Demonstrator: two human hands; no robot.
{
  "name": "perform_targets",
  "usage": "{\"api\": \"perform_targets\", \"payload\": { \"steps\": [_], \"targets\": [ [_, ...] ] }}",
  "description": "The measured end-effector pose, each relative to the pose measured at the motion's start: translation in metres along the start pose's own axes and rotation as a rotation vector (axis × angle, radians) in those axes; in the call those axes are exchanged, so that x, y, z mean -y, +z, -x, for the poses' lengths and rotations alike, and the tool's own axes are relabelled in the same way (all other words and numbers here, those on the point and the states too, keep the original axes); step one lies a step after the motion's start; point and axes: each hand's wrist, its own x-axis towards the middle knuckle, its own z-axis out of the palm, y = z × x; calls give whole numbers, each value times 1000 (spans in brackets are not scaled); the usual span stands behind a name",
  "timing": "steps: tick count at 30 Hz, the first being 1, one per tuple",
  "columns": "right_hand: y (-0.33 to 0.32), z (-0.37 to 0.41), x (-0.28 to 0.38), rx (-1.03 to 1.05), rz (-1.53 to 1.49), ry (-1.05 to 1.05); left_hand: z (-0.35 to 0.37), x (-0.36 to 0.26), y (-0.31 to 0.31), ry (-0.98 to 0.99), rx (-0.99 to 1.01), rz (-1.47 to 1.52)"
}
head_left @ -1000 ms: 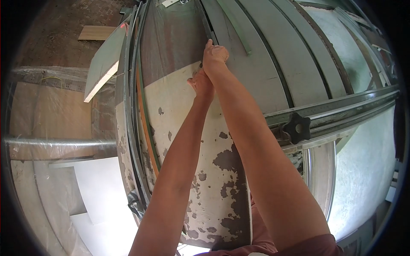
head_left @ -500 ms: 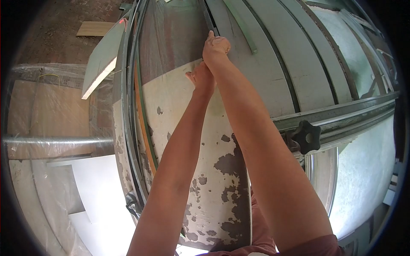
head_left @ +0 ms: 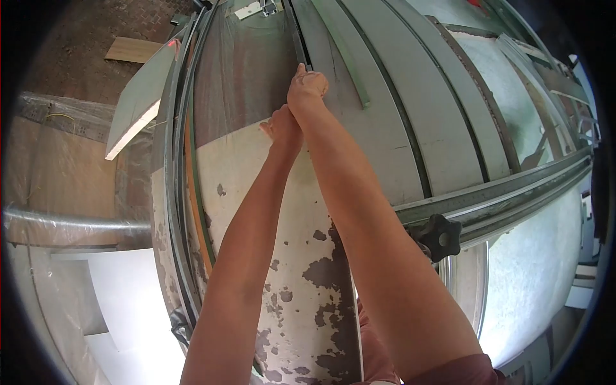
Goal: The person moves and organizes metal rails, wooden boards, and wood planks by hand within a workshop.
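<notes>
Both arms reach far forward over the table of what looks like a sliding panel saw (head_left: 282,192), its pale near part patched with dark worn spots. My right hand (head_left: 308,87) is closed at the near end of a narrow black strip or slot (head_left: 295,32). What its fingers hold, if anything, is hidden. Close behind and to its left, my left hand (head_left: 285,128) is curled, thumb side toward the left, almost touching the right wrist; its grip is also hidden. A thin green strip (head_left: 346,67) lies on the grey slotted table (head_left: 391,115) to the right.
A metal rail (head_left: 494,192) with a black star knob (head_left: 443,237) crosses at the right. Long metal rails (head_left: 173,160) run along the left edge. Beyond them are a tilted white-edged board (head_left: 138,102), plastic-wrapped panels (head_left: 61,167) and a brown board (head_left: 131,50) on the floor.
The view has shifted, so the table and hands appear slightly lower and further left. A metal fitting now shows at the top. Both hands keep much the same pose.
</notes>
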Motion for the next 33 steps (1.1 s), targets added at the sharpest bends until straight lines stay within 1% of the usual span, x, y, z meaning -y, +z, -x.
{"api": "perform_targets", "payload": {
  "steps": [1,3,4,6,9,11,13,16,17,19,21,22,25,26,28,30,33],
  "targets": [
    [2,0,0,2,4,1,-1,2,3,7,-48,48],
    [5,2,2,-134,-6,29,-4,5,7,28,-61,23],
    [4,0,2,-130,-3,30,-6,6,10,52,-75,-7],
    [0,-6,2,-55,-45,52,-8,7,9,55,-66,14],
    [-2,-1,1,-35,14,32,-8,3,4,36,-35,47],
    [-5,-2,2,-36,-14,43,-8,1,3,15,-12,65],
    [-5,-9,2,-40,-41,56,-9,0,7,-4,-136,36],
    [-4,-16,1,9,28,33,-19,8,17,46,-149,5],
    [-5,-15,1,-18,33,24,-20,7,16,44,-147,6],
    [-8,-14,2,-42,38,12,-22,6,13,45,-81,-36],
    [-14,-21,4,111,-26,71,-22,5,11,41,-106,-14],
    [-13,-22,5,111,-22,72,-22,4,11,40,-133,8],
    [-15,-19,3,75,9,73,-32,9,21,38,-117,18],
    [-12,-22,2,47,-30,65,-33,8,22,38,-123,25],
    [-11,-30,1,8,-60,53,-33,8,23,61,-170,-53],
    [-12,-25,2,-35,-67,57,-32,7,24,61,-191,-57],
    [-14,-23,3,-22,-49,53,-34,4,21,43,-186,-77]
  ]
}}
